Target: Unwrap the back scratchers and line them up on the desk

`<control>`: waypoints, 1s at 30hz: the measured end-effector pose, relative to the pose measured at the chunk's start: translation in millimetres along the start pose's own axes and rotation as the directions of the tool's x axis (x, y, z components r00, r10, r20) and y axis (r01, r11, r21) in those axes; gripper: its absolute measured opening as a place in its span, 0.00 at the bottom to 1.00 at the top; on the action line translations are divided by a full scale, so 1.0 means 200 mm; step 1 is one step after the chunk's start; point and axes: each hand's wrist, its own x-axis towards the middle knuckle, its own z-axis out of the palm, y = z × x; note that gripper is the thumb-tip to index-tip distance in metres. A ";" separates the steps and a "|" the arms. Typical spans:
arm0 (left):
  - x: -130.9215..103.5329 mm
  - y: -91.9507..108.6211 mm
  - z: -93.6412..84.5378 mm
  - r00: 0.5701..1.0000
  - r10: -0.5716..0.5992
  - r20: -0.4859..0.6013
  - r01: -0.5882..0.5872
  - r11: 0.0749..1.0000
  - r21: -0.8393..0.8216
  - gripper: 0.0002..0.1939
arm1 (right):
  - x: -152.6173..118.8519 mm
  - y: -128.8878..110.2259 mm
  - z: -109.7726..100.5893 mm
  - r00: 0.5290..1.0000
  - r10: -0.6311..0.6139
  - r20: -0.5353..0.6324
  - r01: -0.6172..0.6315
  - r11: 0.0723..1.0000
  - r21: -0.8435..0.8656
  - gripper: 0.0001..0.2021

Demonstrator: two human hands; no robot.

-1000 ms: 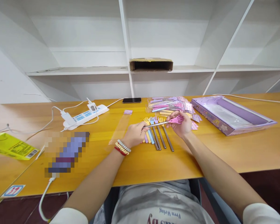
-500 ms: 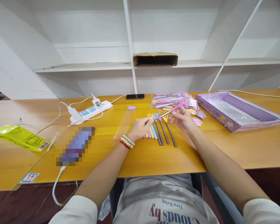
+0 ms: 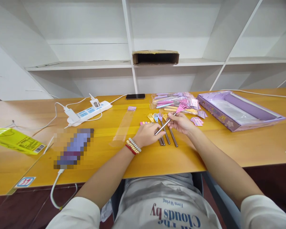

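Note:
In my right hand (image 3: pixel 181 123) is a back scratcher (image 3: pixel 166 122) with a pink hand-shaped head and a metal rod, slanting down to the left. My left hand (image 3: pixel 146 133) lies low over the table by the rod's bare lower end, its fingers curled; what they hold is hidden. It covers most of a row of coloured handles (image 3: pixel 145 122). Beneath both hands lie several more back scratchers (image 3: pixel 173 135), rods toward me, with yellow, blue and purple heads. Left of them an opened clear bag (image 3: pixel 124 127) with a purple top lies flat.
Packaged back scratchers (image 3: pixel 171 101) are piled behind my hands, with small pink cards (image 3: pixel 196 121) nearby. A purple tray box (image 3: pixel 219 116) stands right. To the left are a power strip (image 3: pixel 89 112), a pixelated device (image 3: pixel 75 148) and a yellow package (image 3: pixel 16 141); a phone (image 3: pixel 135 96) lies behind.
The pink back scratcher has swung steeper, its lower end now nearer me. My left hand has come off the rod's end and moved slightly toward me. The view has shifted a little right.

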 end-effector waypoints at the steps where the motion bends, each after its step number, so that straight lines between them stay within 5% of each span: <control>1: 0.00 0.00 -0.01 0.999 0.040 0.036 -0.039 0.999 -0.029 0.18 | 0.00 -0.01 -0.03 1.000 0.007 0.009 -0.007 1.000 -0.005 0.13; 7: 0.01 -0.07 -0.05 0.996 0.068 0.051 -0.068 0.998 -0.017 0.18 | 0.01 -0.04 -0.19 0.999 0.030 -0.024 -0.036 0.951 -0.306 0.17; 12: 0.00 -0.11 0.00 0.995 0.094 0.041 -0.095 0.995 0.008 0.14 | -0.01 -0.04 -0.22 0.964 0.237 0.118 -0.145 0.846 -0.512 0.25; 17: 0.01 -0.12 0.01 1.000 -0.010 -0.017 0.007 0.992 -0.125 0.10 | -0.03 -0.05 -0.23 0.902 0.337 0.271 -0.105 0.778 -0.619 0.23; 23: 0.01 -0.13 -0.01 1.000 0.017 -0.001 -0.017 0.995 -0.100 0.14 | 0.02 0.05 -0.17 0.978 0.150 0.142 0.007 0.663 -0.749 0.24; 30: 0.01 -0.12 0.01 0.998 0.065 0.015 -0.065 0.998 0.002 0.16 | 0.07 0.11 -0.13 0.994 -0.091 0.063 0.086 0.265 -0.960 0.09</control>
